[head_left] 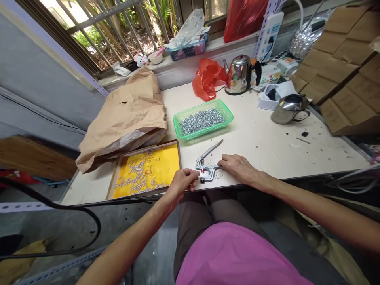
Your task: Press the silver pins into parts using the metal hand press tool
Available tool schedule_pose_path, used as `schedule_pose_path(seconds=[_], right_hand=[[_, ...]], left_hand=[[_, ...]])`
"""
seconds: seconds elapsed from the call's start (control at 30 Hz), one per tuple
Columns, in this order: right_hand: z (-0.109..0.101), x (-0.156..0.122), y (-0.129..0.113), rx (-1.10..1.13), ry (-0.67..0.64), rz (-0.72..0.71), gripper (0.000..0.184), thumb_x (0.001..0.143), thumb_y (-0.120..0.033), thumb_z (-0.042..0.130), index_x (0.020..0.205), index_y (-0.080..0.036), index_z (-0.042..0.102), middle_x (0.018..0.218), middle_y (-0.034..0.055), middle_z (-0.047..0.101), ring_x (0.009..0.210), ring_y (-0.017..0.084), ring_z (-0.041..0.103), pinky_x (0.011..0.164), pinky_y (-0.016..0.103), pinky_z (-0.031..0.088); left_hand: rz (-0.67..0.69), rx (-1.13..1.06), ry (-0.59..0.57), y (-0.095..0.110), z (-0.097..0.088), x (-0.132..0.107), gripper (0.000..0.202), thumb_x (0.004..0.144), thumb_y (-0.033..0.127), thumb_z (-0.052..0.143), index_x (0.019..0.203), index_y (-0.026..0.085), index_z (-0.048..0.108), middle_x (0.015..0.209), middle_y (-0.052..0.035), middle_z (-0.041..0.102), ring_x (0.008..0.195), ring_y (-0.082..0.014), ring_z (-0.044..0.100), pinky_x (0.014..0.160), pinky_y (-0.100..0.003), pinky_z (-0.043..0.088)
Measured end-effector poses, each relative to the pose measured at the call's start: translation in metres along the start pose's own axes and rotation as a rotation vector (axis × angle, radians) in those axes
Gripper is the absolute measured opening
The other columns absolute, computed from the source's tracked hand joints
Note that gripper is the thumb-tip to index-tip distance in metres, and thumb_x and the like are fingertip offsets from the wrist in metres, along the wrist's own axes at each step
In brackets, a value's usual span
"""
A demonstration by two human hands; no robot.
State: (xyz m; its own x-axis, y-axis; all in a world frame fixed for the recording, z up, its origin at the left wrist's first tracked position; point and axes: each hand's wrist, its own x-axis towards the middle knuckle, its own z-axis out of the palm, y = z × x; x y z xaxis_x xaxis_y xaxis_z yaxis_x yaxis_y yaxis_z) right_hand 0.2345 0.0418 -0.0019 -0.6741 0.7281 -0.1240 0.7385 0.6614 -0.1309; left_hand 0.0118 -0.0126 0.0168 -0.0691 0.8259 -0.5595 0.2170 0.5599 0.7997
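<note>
A pair of metal snap-fastener pliers (210,172) lies at the front edge of the table, its upper lever raised and a spring, a red die and a black die at its jaws. My right hand (239,168) has its fingers closed at the right end of the pliers' lower handle. Just left of the jaws, my left hand (184,180) is pinched shut; anything between its fingertips is too small to make out. Farther left, a yellow-lined tray (166,158) contains loose small metal pieces (138,170). Behind the pliers stands a green plastic basket (178,130) filled with similar pieces (203,120).
A large brown paper bag (127,107) sits behind the tray. At the back are a red plastic bag (208,77) and a steel kettle (239,75). A metal pitcher (287,109) and stacked cardboard (341,71) occupy the right side.
</note>
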Motion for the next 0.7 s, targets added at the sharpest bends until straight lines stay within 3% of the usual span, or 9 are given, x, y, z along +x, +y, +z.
schedule_pose_path(seconds=[0.33,0.7], right_hand=[[0.013,0.000,0.002,-0.011,0.058,0.002,0.018,0.094,-0.014,0.044,0.099,-0.018,0.061,0.097,0.0073,0.059,0.083,0.017,0.055,0.065,0.028,0.033],[-0.004,-0.003,-0.005,0.029,-0.014,0.046,0.023,0.094,-0.011,0.042,0.101,-0.017,0.062,0.099,0.0093,0.060,0.085,0.018,0.056,0.067,0.028,0.036]], left_hand=[[-0.086,0.031,0.017,-0.005,0.015,0.018,0.033,0.073,0.035,0.071,0.056,0.015,0.052,0.041,0.0057,0.047,0.032,-0.0043,0.039,0.035,-0.018,0.028],[-0.208,0.104,-0.029,0.001,0.013,0.023,0.030,0.072,0.031,0.072,0.057,0.014,0.052,0.039,0.0064,0.046,0.033,-0.0040,0.037,0.036,-0.018,0.027]])
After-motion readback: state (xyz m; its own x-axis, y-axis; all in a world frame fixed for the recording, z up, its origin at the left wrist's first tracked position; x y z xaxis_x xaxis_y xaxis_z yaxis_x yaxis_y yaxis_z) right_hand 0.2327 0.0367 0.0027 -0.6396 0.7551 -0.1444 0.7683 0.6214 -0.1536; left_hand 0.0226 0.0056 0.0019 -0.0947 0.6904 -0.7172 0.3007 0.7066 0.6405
